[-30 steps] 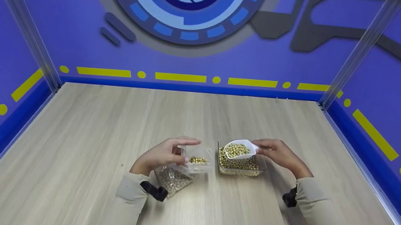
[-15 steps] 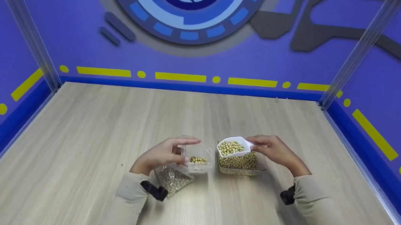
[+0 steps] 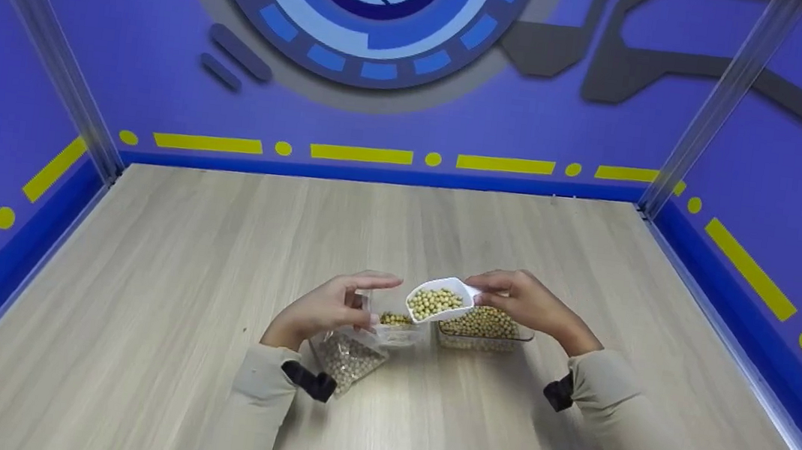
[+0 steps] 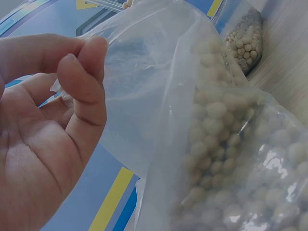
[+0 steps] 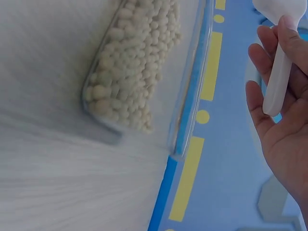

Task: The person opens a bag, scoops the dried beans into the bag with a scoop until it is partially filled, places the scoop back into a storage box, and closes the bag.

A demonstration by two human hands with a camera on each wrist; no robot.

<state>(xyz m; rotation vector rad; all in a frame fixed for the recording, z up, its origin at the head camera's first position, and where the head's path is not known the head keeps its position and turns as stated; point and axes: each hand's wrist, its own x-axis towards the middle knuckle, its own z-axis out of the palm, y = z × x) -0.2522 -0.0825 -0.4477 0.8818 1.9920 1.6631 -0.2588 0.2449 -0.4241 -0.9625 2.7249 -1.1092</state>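
Your left hand (image 3: 323, 310) pinches the edge of a clear bag (image 4: 139, 82) of round beans (image 4: 216, 144). Just right, a loaded white scoop (image 5: 278, 77) is raised by the bag's mouth. Next comes a clear container (image 3: 520, 337) of beans, then your right hand (image 3: 528, 300), gripping the scoop's handle.

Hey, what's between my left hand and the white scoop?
The open top of the clear bag, with some beans showing inside, as the head view shows. Your left hand grips it; the white scoop partly hides it.
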